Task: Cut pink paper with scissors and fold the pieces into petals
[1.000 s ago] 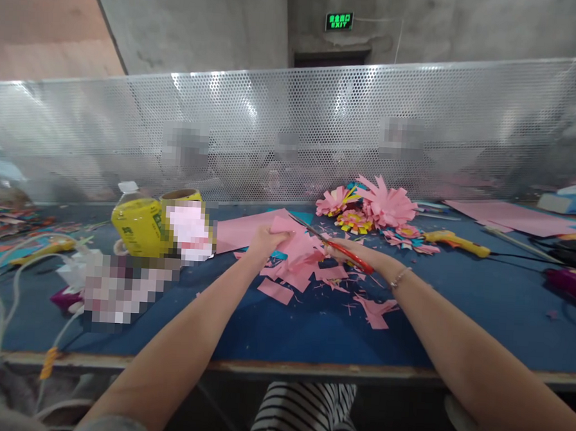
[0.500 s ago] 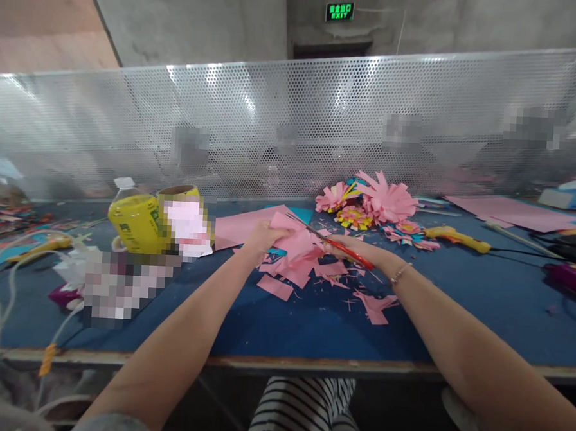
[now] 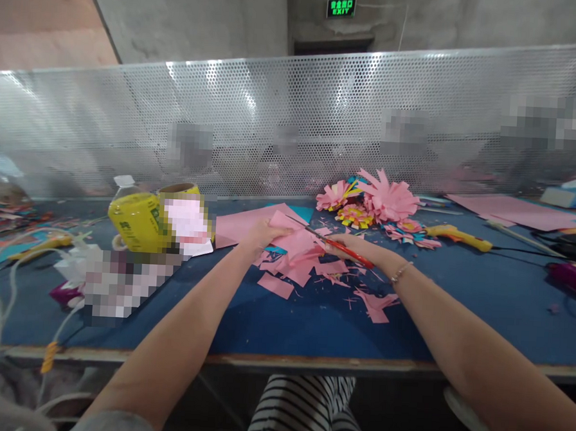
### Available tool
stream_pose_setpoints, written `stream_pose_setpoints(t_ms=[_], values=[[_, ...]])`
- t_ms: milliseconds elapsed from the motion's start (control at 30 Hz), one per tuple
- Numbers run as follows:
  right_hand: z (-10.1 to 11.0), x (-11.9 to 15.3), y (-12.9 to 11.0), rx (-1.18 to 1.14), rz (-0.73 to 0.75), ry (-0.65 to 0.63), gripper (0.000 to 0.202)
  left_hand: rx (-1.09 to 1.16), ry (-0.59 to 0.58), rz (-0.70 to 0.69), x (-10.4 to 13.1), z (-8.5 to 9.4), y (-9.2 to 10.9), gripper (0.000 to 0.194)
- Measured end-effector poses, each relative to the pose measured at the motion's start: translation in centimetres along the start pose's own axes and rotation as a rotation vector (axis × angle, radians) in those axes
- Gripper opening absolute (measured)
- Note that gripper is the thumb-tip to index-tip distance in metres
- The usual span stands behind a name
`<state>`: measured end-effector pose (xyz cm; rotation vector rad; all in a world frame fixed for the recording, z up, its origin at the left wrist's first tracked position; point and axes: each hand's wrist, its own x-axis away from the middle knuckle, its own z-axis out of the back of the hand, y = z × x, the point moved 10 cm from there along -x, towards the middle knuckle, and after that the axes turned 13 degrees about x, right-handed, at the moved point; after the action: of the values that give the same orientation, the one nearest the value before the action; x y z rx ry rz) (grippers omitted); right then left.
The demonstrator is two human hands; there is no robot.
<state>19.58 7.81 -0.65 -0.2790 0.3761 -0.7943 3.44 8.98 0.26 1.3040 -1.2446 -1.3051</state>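
Note:
My left hand [image 3: 264, 233] is closed on a piece of pink paper [image 3: 287, 224], its thumb lying over the paper's left side. Red-handled scissors [image 3: 348, 251] sit in my right hand [image 3: 351, 246], their blades pointing up and left across the paper. How far the blades are parted is too small to tell. Beneath both hands lies a heap of pink paper scraps [image 3: 297, 267]. One flat pink rectangle [image 3: 275, 285] rests at the heap's near left, and a forked pink scrap [image 3: 376, 305] at its near right.
Paper flowers [image 3: 390, 198] stand behind my right hand, with a yellow glue gun [image 3: 458, 237] to their right. A yellow-labelled bottle [image 3: 140, 224] and a yellow cylinder [image 3: 211, 215] stand left. Pink sheets [image 3: 510, 211] lie at the right. A perforated metal screen [image 3: 253, 136] closes the back.
Almost nothing differs. Both hands, the paper and the scissors stay in nearly the same place, and the whole view has shifted very slightly.

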Motion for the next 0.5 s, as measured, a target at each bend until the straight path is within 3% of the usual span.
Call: stream_pose_setpoints(t_ms=[500], values=[[0.44,0.21,-0.69,0.073,-0.027,-0.002,0.038,0.122,-0.051,0.005,0.09,-0.62,0.0,0.027]])
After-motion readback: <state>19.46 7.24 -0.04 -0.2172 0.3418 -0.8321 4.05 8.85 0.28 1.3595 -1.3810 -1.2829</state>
